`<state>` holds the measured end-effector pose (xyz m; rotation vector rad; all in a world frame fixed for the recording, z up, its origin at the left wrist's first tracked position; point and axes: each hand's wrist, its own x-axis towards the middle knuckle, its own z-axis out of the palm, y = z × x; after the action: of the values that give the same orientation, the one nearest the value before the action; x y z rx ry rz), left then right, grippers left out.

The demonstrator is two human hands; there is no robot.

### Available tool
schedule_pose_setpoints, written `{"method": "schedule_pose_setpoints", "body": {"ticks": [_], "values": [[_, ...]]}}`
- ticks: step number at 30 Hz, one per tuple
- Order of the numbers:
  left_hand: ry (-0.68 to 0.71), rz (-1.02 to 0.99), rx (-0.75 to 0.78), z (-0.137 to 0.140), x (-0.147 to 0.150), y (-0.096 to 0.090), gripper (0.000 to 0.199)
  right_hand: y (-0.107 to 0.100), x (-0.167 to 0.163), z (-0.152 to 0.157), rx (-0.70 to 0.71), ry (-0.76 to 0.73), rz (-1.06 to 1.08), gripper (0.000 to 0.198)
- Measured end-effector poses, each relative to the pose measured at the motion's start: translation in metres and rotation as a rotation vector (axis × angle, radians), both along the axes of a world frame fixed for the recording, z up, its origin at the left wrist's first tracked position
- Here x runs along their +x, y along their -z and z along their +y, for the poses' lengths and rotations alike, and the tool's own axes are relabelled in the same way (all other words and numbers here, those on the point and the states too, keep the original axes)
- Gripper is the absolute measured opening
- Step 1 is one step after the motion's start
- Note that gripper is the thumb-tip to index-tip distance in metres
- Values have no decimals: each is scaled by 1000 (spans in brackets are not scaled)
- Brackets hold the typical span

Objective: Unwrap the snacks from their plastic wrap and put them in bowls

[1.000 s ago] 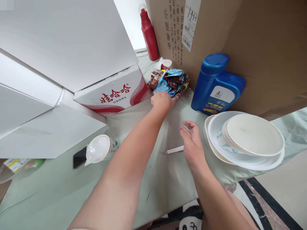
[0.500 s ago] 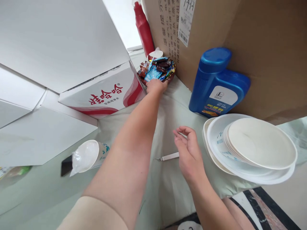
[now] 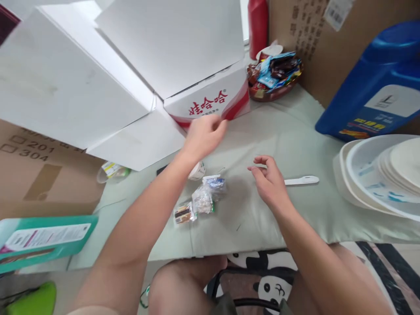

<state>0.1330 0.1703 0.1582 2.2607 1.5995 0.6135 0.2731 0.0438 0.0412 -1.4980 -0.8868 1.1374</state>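
Note:
My left hand hovers in front of the white box with red lettering. Its fingers are loosely bent, thumb apart, and nothing shows in them. Beyond it sits the bowl heaped with wrapped snacks. My right hand is held over the cloth with its fingers apart and holds nothing. Beside it lies a white handle with a hole at its end; the hand hides its other end. Several small wrapped packets lie between my forearms. Partly behind my left forearm is a paper cup.
At the right stand a blue jug and stacked white bowls and plates. A red bottle and a cardboard box are at the back. On the left are white flaps, another carton and a green container.
My left hand has let go of the snack bowl and drawn back toward me. My right hand stays loosely open. The view has swung left, bringing the packets into sight.

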Motion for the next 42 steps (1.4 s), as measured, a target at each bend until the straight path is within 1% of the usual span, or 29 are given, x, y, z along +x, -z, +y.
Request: {"method": "schedule_pose_setpoints", "body": {"ticks": [1, 2, 3, 4, 5, 6, 7, 8, 9, 11, 12, 14, 17, 20, 23, 25, 27, 30, 32, 34, 39, 42], "values": [[-65, 87, -4, -15, -29, -6, 22, 0, -6, -2, 4, -32, -13, 36], [-144, 171, -36, -28, -56, -9, 29, 1, -11, -3, 9, -66, -29, 35], [-227, 254, -110, -40, -80, -10, 45, 1, -16, -4, 13, -100, -48, 35], [-261, 297, -198, -50, -99, -8, 60, 2, -20, -5, 15, -127, -67, 35], [-264, 323, -276, -57, -114, -4, 76, 3, -22, -6, 13, -145, -84, 35], [-248, 356, -368, -63, -124, 4, 90, 5, -24, -7, 11, -155, -100, 35], [-235, 380, -438, -66, -129, 13, 101, 6, -25, -7, 7, -157, -113, 35], [-217, 389, -470, -66, -130, 22, 104, 7, -25, -8, 4, -154, -122, 35], [-191, 397, -485, -65, -127, 31, 102, 7, -24, -8, 5, -149, -130, 35], [-122, 387, -469, -56, -113, 46, 90, 8, -21, -7, 17, -136, -137, 35], [-87, 379, -456, -48, -102, 50, 84, 8, -19, -6, 27, -126, -136, 34], [-37, 373, -446, -28, -79, 53, 79, 7, -13, -2, 42, -93, -124, 33], [15, 412, -467, 10, -40, 47, 83, 5, -1, 7, 27, -11, -96, 33], [84, 456, -466, 41, 7, 43, 85, 3, 11, 14, 28, 26, -61, 34], [150, 510, -459, 60, 66, 50, 88, 2, 20, 18, 32, 46, -19, 33], [151, 526, -439, 69, 106, 60, 88, 1, 24, 18, 16, 67, 11, 32], [133, 497, -373, 80, 143, 70, 85, 0, 27, 18, 14, 70, 20, 31], [86, 450, -283, 101, 183, 80, 81, 1, 28, 16, 16, 47, 2, 29], [66, 441, -258, 114, 197, 83, 78, 1, 26, 15, -2, 38, 2, 28], [51, 434, -241, 125, 205, 86, 75, 1, 24, 14, -20, 32, 9, 28], [1, 351, -207, 147, 212, 90, 74, -3, 27, 9, -25, -24, 2, 26], [-23, 312, -198, 163, 216, 89, 74, -6, 33, 7, -34, -26, -13, 25]]}}
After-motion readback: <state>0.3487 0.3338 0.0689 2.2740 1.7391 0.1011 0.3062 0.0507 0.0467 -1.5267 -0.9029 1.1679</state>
